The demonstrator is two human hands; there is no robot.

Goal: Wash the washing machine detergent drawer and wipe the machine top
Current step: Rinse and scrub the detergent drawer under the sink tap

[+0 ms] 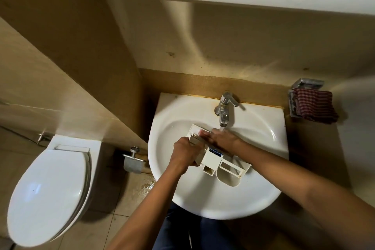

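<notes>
The left hand (183,153) is curled round the left side of the detergent drawer (215,161), gripping it, while the right hand (221,140) lies on the far part of the drawer with fingers fairly straight, pressed flat on the plastic rather than clasping it. The drawer is held over the bowl of the sink (223,209), its far end under the tap (225,107), where a thin stream of water falls onto the right hand; the near compartments point towards the person. This looks like the washing step, with the rubbing and rinsing under way. The next move probably calls for turning the drawer so the near compartments get the water, with a firm grip, since wet plastic may slip. A checked cloth (314,105) hangs on a wall holder to the right of the sink, a likely tool for wiping the machine top; the machine itself is not in view. A toilet (48,189) stands to the left, with a wet patch (147,185) on the floor between it and the sink.
</notes>
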